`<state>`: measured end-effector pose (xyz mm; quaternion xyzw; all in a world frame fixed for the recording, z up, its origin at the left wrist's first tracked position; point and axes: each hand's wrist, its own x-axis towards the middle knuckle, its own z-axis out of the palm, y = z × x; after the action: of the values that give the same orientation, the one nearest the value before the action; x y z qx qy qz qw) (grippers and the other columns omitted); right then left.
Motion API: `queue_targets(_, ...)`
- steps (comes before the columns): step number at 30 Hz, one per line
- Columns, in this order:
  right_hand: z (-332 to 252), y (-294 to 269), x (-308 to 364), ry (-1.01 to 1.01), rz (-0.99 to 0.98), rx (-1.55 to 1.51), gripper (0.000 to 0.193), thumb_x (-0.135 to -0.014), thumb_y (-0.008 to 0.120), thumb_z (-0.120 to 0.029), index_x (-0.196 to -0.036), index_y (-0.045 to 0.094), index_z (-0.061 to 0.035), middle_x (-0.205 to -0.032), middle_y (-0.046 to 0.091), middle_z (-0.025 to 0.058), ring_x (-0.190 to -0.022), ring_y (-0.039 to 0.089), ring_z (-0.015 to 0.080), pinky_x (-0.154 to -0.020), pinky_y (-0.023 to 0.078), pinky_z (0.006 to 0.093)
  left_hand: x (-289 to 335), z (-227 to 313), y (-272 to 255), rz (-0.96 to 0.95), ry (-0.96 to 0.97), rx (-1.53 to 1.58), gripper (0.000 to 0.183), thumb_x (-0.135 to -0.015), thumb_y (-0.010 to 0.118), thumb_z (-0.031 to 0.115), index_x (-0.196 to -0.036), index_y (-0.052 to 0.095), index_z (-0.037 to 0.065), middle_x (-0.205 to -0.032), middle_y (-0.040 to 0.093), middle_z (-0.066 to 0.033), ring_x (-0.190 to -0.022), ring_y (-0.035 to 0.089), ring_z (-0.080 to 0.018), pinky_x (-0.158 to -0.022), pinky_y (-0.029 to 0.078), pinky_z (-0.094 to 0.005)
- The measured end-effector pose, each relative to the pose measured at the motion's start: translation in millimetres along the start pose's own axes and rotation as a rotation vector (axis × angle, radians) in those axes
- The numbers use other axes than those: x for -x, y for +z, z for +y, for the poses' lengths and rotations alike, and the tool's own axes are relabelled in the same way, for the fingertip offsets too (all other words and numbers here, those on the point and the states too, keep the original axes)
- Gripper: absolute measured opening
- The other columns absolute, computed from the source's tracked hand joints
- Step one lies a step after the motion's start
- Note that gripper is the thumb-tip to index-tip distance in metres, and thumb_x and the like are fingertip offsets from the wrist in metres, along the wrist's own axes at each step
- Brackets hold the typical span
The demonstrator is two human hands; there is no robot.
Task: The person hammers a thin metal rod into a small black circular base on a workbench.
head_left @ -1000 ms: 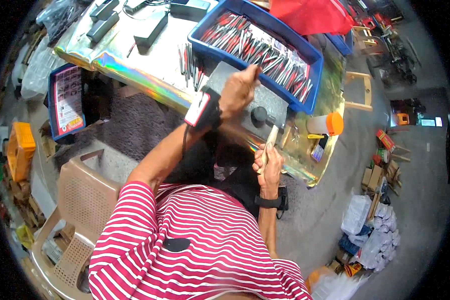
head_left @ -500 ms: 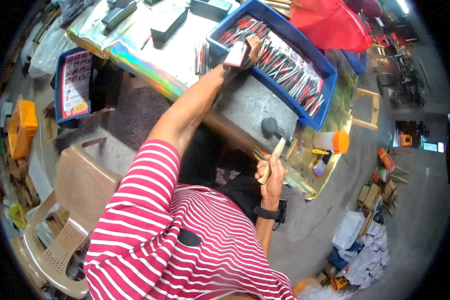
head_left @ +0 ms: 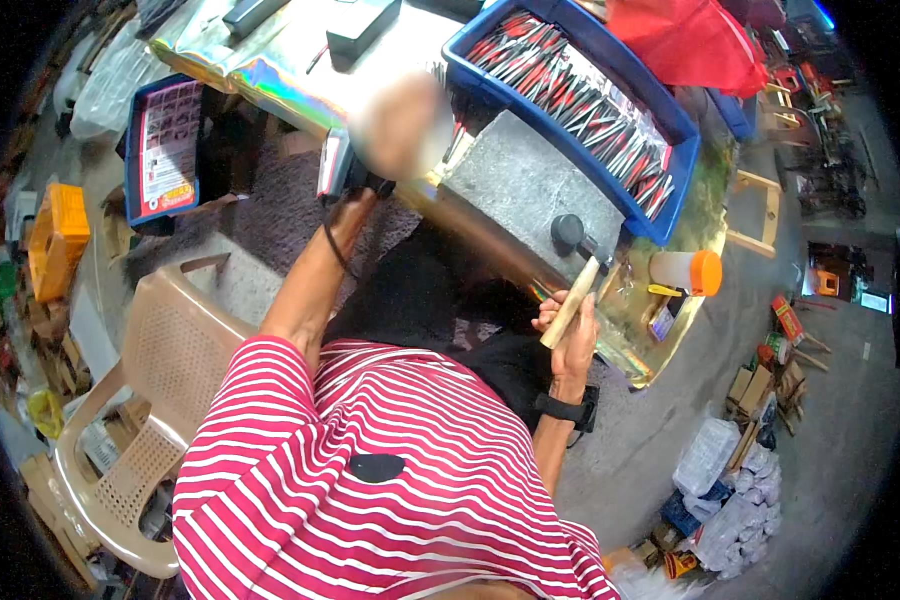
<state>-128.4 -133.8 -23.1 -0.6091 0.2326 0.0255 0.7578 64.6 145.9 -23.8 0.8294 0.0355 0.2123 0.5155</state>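
The right hand (head_left: 573, 335) has its fingers wrapped round the pale wooden handle of a hammer (head_left: 576, 298), whose dark head is just beyond that hand, over the near right part of a grey slab (head_left: 525, 178). To the right of the same hand, an orange-lidded jar (head_left: 682, 271) lies on the counter (head_left: 667, 345). Farther off and leftward, the left hand (head_left: 402, 128) is blurred; its opening and any hold cannot be told. Slim red-and-dark pieces (head_left: 570, 105) fill a blue bin (head_left: 615, 190) beyond both hands.
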Motion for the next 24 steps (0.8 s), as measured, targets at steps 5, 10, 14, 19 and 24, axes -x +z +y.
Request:
queue_targets(5,-11.8,0.3,-0.3,0.049,-0.077,-0.178,0.046,-0.087,0.031,-0.041,-0.088,0.049,0.0015,-0.07,0.055,0.0121,-0.057,0.055,0.0161,-0.054,0.05,0.0304,22.1,-21.5,2.4,-0.07,-0.094,-0.034,0.019,-0.071,0.055,0.015,-0.077,0.055,-0.003,-0.068,0.059,-0.0119,-0.062,0.057,-0.0181,-0.058,0.046,-0.029)
queue_targets(10,-10.8,-4.1,4.3,-0.007,-0.053,-0.106,0.042,-0.087,0.032,-0.038,-0.086,0.049,0.0012,-0.07,0.055,0.0124,-0.056,0.055,0.0164,-0.054,0.05,0.0305,24.0,-21.6,13.0,-0.088,-0.063,-0.243,0.023,-0.063,0.06,0.013,-0.079,0.052,-0.001,-0.064,0.057,-0.0156,-0.061,0.057,-0.0262,-0.056,0.044,-0.0351)
queue_targets(14,-2.2,-9.6,6.7,0.005,-0.025,-0.107,0.037,-0.087,0.036,-0.033,-0.087,0.049,0.0016,-0.069,0.055,0.0129,-0.057,0.056,0.0168,-0.052,0.05,0.0307,23.2,-25.4,18.7,-0.105,-0.007,-0.443,0.024,-0.063,0.059,0.008,-0.083,0.048,0.0,-0.065,0.056,-0.0178,-0.06,0.057,-0.0308,-0.057,0.045,-0.0385)
queue_targets(19,-3.5,-10.5,12.2,-0.009,0.064,-0.091,0.032,-0.087,0.038,-0.028,-0.088,0.049,0.0015,-0.072,0.056,0.0129,-0.06,0.056,0.016,-0.051,0.05,0.0286,17.5,-30.4,28.8,-0.208,-0.004,-0.521,0.028,-0.064,0.057,0.004,-0.088,0.044,0.002,-0.067,0.056,-0.0196,-0.061,0.056,-0.0351,-0.057,0.045,-0.0421)
queue_targets(24,-7.1,-30.5,9.2,-0.029,0.017,-0.158,0.022,-0.085,0.044,-0.022,-0.093,0.05,-0.0015,-0.074,0.054,0.0064,-0.055,0.052,0.0096,-0.044,0.042,0.0187,18.1,-57.4,20.8,-0.255,0.041,-0.379,0.033,-0.066,0.059,0.008,-0.094,0.044,0.003,-0.074,0.058,-0.0167,-0.068,0.058,-0.0284,-0.057,0.048,-0.0375)
